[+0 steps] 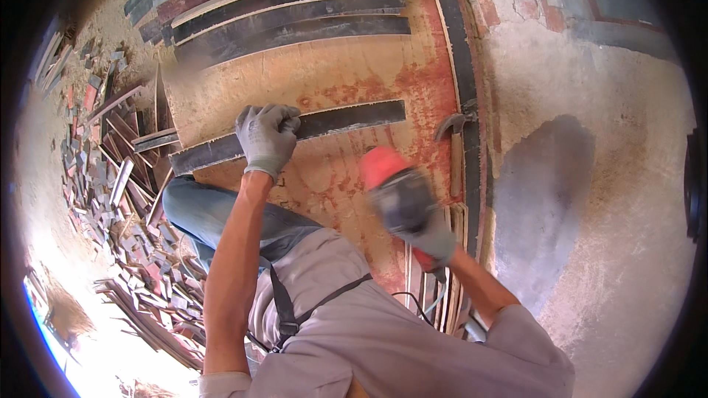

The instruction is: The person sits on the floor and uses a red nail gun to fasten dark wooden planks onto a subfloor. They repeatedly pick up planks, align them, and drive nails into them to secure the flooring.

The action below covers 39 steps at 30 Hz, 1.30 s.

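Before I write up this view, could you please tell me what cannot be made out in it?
- Head view: markings and fine shape of the red-and-black tool, blurred.
- Head view: most fingers of the right hand, blurred and hidden by the tool.
- Head view: the part of the dark strip under the left hand, covered by its glove.

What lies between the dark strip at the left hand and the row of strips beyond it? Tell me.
In the head view, tan, red-stained board lies between the dark strip and the row of strips; the left hand juts over it.
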{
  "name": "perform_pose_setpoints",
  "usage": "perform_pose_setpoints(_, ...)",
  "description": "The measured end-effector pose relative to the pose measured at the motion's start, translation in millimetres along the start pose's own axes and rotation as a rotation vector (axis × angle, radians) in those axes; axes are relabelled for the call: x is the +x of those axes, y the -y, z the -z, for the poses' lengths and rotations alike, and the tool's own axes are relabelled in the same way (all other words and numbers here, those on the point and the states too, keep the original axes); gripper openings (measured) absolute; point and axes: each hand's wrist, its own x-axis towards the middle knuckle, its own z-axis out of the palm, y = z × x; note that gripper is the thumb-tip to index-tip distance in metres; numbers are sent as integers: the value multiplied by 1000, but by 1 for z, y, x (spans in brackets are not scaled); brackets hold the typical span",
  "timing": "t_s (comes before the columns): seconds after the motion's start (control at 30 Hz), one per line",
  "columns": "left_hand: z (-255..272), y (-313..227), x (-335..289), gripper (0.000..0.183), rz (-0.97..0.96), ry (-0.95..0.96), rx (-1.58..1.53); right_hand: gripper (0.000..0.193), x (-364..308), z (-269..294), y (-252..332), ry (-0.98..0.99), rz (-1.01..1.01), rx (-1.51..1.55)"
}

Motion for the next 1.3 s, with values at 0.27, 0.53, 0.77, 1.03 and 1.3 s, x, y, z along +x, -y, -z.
perform_pose_setpoints(0.27, 0, -4, 1, 8, 15, 34, 28, 11, 23, 73, 34, -178, -316, 374)
perform_pose_setpoints(0.53, -3, -1, 0, 6, -14, -7, 16, 10, 44, 67, 41, -162, -280, 378)
perform_pose_setpoints(0.77, -2, -3, 0, 5, 1, 12, 9, 11, 47, 64, 44, -162, -255, 364)
perform_pose_setpoints(1.03, -3, 0, -1, 6, -7, -22, 15, 19, 43, 62, 58, -154, -276, 377)
perform_pose_setpoints(1.3, -4, 2, -1, 7, -18, -21, -1, 22, 49, 40, 52, -52, -307, 377)
